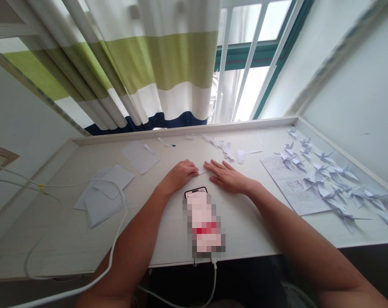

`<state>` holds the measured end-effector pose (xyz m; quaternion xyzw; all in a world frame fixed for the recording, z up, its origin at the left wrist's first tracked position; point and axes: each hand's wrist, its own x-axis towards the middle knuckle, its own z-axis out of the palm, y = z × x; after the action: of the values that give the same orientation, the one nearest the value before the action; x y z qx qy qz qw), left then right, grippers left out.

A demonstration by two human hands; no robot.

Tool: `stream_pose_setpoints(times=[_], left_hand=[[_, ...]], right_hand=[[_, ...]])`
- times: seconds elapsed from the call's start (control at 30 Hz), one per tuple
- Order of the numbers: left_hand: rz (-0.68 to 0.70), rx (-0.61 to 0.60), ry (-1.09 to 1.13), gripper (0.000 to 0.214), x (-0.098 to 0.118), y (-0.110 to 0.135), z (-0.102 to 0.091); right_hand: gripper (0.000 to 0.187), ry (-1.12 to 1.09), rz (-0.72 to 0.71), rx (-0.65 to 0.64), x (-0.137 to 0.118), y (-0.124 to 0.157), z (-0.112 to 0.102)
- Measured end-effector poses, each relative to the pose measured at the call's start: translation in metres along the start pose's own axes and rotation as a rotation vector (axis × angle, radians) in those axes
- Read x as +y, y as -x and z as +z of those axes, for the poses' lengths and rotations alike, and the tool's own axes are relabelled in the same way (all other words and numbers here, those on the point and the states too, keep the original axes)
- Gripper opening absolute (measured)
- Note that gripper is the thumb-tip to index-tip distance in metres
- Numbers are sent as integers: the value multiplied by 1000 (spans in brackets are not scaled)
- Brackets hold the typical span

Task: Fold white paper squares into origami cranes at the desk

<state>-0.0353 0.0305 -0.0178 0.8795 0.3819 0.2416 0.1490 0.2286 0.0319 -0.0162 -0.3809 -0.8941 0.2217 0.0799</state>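
Lying between fingers [212, 168], small white paper [201, 170], plain, partly covered.

On my feed, the left hand [183, 173] and right hand [224, 176] hide part of the paper [201, 170] between them, so I can't make out its full shape, and the bottom edge cuts off both forearms [134, 233]. Blocky blurring covers most of the phone [204, 214], leaving its screen unreadable to me, while the writing on the sheet [285, 184] is too small to read and partly hidden under the cranes [320, 171]. I can't tell what the tiny blue bit [174, 145] is.
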Motion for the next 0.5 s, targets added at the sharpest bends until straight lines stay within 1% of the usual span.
stream_pose_setpoints(times=[0.07,0.1,0.17,0.23,0.3,0.5], left_hand=[[-8,-1,-8,19,2,1,0],[-13,-3,-17,20,3,1,0],[-24,-11,-38,21,4,0,0],[-35,-19,-45,23,5,0,-1],[-42,-24,-33,24,5,0,-1],[-56,5,33,25,3,1,2]], right_hand=[[61,28,-23,96,1,-4,-1],[57,41,-42,157,1,-7,-1],[41,52,-97,270,-1,-15,0],[29,28,-160,289,-3,-22,2],[22,9,-199,260,-5,-28,5],[20,-25,-152,285,-7,-35,10]])
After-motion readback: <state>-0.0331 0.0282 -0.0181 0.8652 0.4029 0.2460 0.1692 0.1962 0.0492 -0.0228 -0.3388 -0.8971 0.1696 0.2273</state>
